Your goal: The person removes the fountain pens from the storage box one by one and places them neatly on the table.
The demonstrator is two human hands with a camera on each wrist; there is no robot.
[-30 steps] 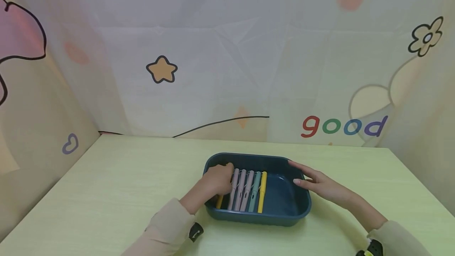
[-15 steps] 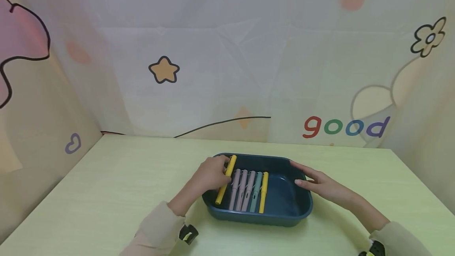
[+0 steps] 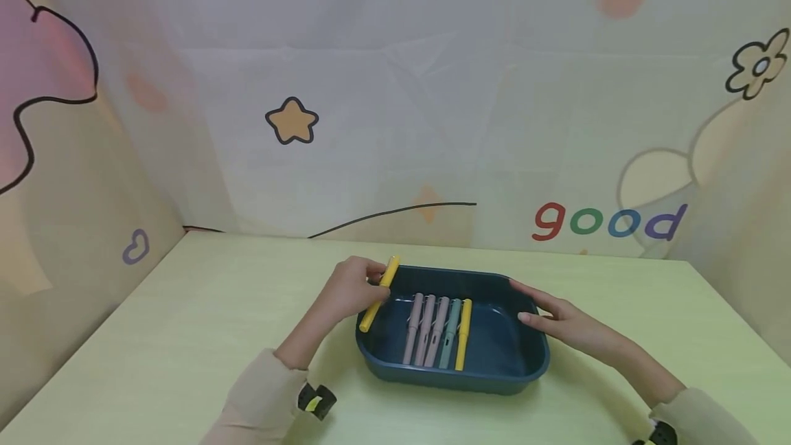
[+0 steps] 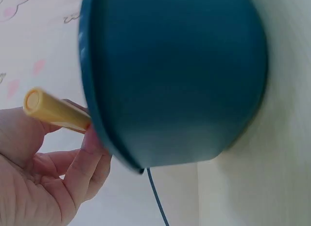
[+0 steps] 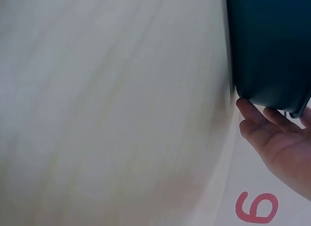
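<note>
My left hand (image 3: 351, 288) pinches a yellow pen (image 3: 373, 316) between thumb and fingers, holding it slanted over the left rim of a dark blue plastic tray (image 3: 445, 380). In the left wrist view one round end of the yellow pen (image 4: 57, 112) sticks out past the thumb. Inside the tray lie 3 pale lilac pens (image 3: 426, 332), a teal pen (image 3: 451, 335) and another yellow pen (image 3: 463, 335), side by side. My right hand (image 3: 575, 325) holds the tray's right side, thumb over the rim and fingers against the outer wall (image 5: 272, 85).
The tray stands on a pale yellow-green table (image 3: 247, 321). Behind it hangs a printed cloth backdrop (image 3: 383, 122) with a star and the word "good". Bands with black and yellow parts (image 3: 316, 402) are at both wrists.
The left hand has lifted the yellow pen from the tray's left side and moved it up and left to the rim. The right hand keeps its hold on the tray.
</note>
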